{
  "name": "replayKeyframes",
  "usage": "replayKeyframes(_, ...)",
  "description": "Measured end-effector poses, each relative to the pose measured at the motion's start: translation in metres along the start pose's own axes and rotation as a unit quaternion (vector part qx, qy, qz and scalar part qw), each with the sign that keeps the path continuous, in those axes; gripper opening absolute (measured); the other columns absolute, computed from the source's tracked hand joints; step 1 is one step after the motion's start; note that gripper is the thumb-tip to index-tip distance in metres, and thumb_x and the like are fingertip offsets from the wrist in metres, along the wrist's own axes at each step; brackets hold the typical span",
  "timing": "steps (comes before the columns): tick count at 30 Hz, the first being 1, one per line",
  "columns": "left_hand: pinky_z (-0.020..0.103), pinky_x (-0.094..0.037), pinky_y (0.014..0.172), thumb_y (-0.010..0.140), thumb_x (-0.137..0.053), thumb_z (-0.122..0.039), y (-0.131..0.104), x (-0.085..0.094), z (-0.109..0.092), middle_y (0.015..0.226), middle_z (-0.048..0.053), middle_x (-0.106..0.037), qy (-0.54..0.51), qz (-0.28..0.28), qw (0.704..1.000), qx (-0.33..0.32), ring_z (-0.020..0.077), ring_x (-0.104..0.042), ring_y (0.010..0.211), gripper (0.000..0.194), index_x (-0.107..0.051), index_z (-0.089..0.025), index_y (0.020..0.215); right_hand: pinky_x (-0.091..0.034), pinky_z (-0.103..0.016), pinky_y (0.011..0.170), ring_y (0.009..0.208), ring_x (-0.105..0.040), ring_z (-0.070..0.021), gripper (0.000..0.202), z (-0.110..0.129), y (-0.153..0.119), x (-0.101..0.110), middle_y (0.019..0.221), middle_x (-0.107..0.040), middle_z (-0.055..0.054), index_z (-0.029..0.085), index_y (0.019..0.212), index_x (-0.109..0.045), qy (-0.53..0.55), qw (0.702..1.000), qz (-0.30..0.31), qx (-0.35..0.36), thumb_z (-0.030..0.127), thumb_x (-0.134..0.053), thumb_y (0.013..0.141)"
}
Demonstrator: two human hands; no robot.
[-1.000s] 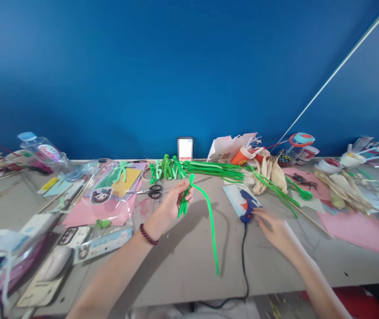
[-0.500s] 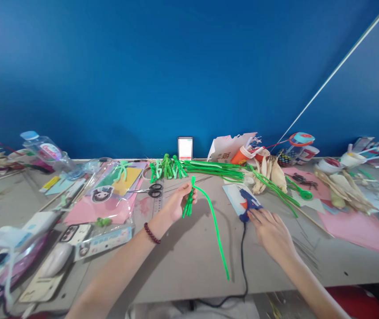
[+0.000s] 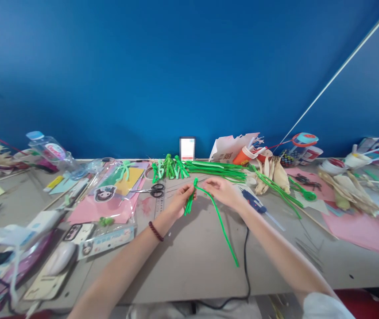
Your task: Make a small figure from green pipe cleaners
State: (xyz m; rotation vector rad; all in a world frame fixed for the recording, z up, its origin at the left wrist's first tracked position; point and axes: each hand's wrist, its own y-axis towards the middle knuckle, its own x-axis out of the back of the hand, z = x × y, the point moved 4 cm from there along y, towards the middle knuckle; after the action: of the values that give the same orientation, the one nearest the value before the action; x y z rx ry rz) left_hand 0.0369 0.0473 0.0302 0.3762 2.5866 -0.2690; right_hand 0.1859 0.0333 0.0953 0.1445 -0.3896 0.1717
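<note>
My left hand (image 3: 181,201) is closed around a short bundle of green pipe cleaners (image 3: 189,204), held above the middle of the table. From the top of this bundle, one long green pipe cleaner (image 3: 221,221) curves down to the right, its tail hanging over the tabletop. My right hand (image 3: 221,191) has its fingers drawn together at the upper part of that long strand, close to the bundle; the exact contact is partly hidden. A blue hot glue gun (image 3: 254,201) lies on the table beyond my right wrist, a clear glue stick (image 3: 275,221) beside its back end.
Several green pipe-cleaner figures (image 3: 168,167) and a pile of straight green pipe cleaners (image 3: 219,170) line the wall. Scissors (image 3: 156,190) and a plastic bag (image 3: 105,192) lie left. Dried husks (image 3: 277,175) and cups (image 3: 242,155) stand right. A black cord (image 3: 247,266) runs over the front edge.
My right hand has let go of the glue gun and moved left to the long pipe cleaner. The glue gun stays on the table. My left hand still grips the bundle.
</note>
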Motion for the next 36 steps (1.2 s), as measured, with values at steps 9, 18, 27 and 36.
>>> replayKeyframes(9,0.019,-0.042,0.056,0.063,-0.077,-0.032,-0.001,-0.001,-0.002,0.061,-0.001,-0.056,-0.032,0.016,0.999,0.031,0.0073,-0.052,0.053,0.026,-0.062,-0.014,0.071,-0.04,-0.021,0.045,0.051,-0.054,-0.0114,0.023,-0.018,0.011,-0.016,0.063,-0.064,-0.001,0.015,0.075,-0.067,0.016,0.999,-0.013,-0.036,0.037,-0.063,0.071)
replayKeyframes(18,0.018,-0.038,0.054,0.065,-0.077,-0.03,-0.005,-0.005,-0.003,0.064,0.0,-0.056,-0.049,0.034,0.998,0.036,0.0079,-0.052,0.057,0.023,-0.063,-0.014,0.072,-0.046,-0.029,0.067,0.069,-0.061,-0.0173,0.016,-0.015,0.012,-0.015,0.072,-0.069,-0.004,0.016,0.071,-0.066,-0.018,0.999,-0.024,0.015,0.031,-0.06,0.074)
replayKeyframes(27,0.022,-0.035,0.059,0.067,-0.073,-0.035,-0.006,-0.007,-0.028,0.062,0.0,-0.055,0.073,0.071,0.994,-0.03,0.0111,-0.049,0.059,0.022,-0.065,-0.015,0.074,-0.043,-0.027,0.062,0.066,-0.057,-0.0158,0.015,-0.01,0.01,-0.01,0.07,-0.066,-0.003,0.016,0.07,-0.064,-0.013,0.999,-0.022,0.02,0.03,-0.06,0.073)
replayKeyframes(36,0.024,-0.034,0.062,0.073,-0.066,-0.039,-0.005,-0.008,-0.051,0.066,-0.001,-0.051,0.261,0.068,0.954,-0.129,0.0115,-0.045,0.063,0.025,-0.057,-0.016,0.073,-0.039,-0.023,0.053,0.057,-0.051,-0.0119,0.016,-0.009,0.009,-0.012,0.068,-0.062,-0.002,0.016,0.072,-0.061,0.017,1.0,-0.019,0.015,0.032,-0.059,0.073)
